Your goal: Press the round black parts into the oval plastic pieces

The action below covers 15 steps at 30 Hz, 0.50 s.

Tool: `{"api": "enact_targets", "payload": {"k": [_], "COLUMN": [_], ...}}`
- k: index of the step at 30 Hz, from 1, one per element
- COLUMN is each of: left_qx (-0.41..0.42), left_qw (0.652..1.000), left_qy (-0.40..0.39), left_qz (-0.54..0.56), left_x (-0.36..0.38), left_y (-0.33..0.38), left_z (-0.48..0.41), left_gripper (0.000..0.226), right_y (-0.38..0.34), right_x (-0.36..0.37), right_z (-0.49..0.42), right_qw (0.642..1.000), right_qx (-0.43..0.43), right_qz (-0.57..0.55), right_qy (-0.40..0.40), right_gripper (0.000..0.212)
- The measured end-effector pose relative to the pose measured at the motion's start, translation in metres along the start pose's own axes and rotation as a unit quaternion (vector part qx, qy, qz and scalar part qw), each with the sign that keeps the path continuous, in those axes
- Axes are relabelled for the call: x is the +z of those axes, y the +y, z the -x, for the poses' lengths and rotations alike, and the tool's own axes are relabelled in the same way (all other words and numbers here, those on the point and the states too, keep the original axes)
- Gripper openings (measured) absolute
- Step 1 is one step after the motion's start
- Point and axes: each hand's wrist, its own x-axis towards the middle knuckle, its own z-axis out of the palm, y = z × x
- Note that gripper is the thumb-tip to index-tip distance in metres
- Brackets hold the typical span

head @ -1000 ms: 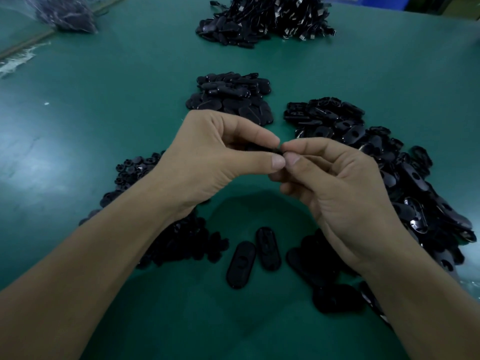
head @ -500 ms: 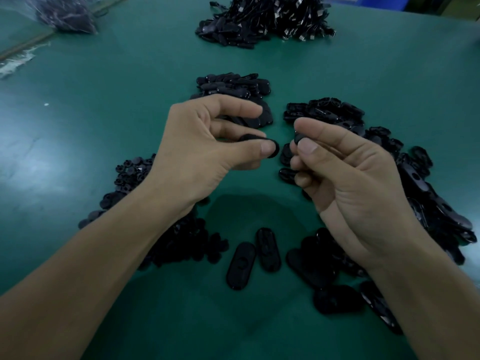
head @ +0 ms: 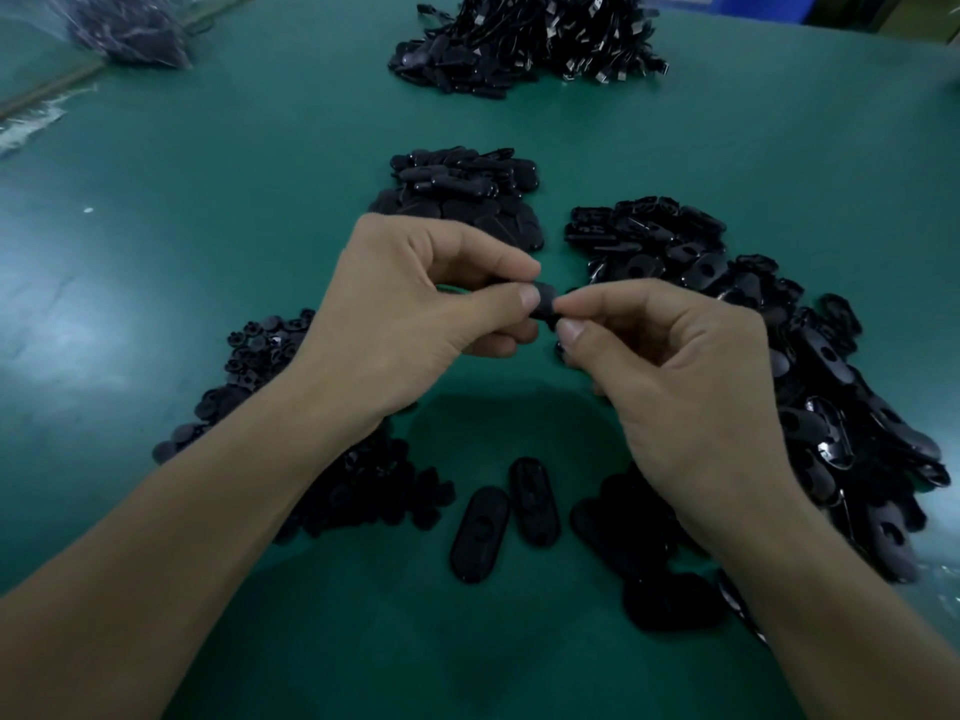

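My left hand [head: 415, 324] pinches a black oval plastic piece [head: 544, 302] between thumb and fingers above the green table. My right hand [head: 670, 381] meets it from the right, thumb and forefinger pinched at the piece's end; what they hold is hidden. A heap of small round black parts [head: 260, 350] lies under my left forearm. A long heap of oval pieces [head: 727, 283] runs along the right. Two oval pieces [head: 480, 532] [head: 535, 501] lie side by side near the front.
A neat stack of oval pieces [head: 462, 194] sits just beyond my hands. A big pile of black parts with cables [head: 530, 44] lies at the far edge, and a plastic bag [head: 130, 28] at the far left. The green table [head: 182, 226] shows bare at the left.
Half a second ago my hands were apart, each holding its own part. They have come back together at the middle, fingertips touching around the oval piece.
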Motion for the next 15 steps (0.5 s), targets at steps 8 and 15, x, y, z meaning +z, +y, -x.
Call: {"api": "enact_targets", "payload": {"k": [8,15], "left_qx": [-0.029,-0.134], "left_qw": [0.998,0.983], "left_qy": [-0.040,-0.075], "left_qz": [-0.049,0.101], "left_x": [-0.0026,-0.0014], "left_y": [0.0025,0.0076], "left_z": [0.0004,-0.0003], "left_gripper": [0.011,0.018], "right_y": [-0.0012,-0.0047], "right_x": [0.0030,-0.0002], "right_z": [0.0059,0.0021], "right_qw": [0.999,0.996], "right_qx": [0.016,0.026], "right_qz": [0.050,-0.065], "right_qy": [0.004,0.063], "right_gripper": [0.016,0.030]}}
